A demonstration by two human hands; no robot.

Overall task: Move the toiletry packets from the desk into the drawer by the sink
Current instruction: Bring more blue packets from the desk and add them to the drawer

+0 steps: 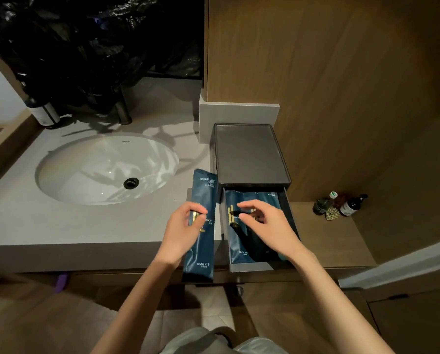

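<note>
My left hand (182,229) grips a long dark blue dental kit packet (203,192) around its middle, holding it lengthwise just left of the drawer. The small dark drawer (249,267) is pulled out from a black box with a tray top (249,152) to the right of the sink. Blue packets (239,241) lie lengthwise inside the drawer. My right hand (267,226) hovers over them with fingers loosely curled and spread, holding nothing that I can see.
A white oval sink (106,169) is set in the grey counter (60,226), with a faucet (123,111) and a bottle (44,113) behind it. Small bottles (339,204) stand on a wooden ledge at the right. A wood wall rises behind the box.
</note>
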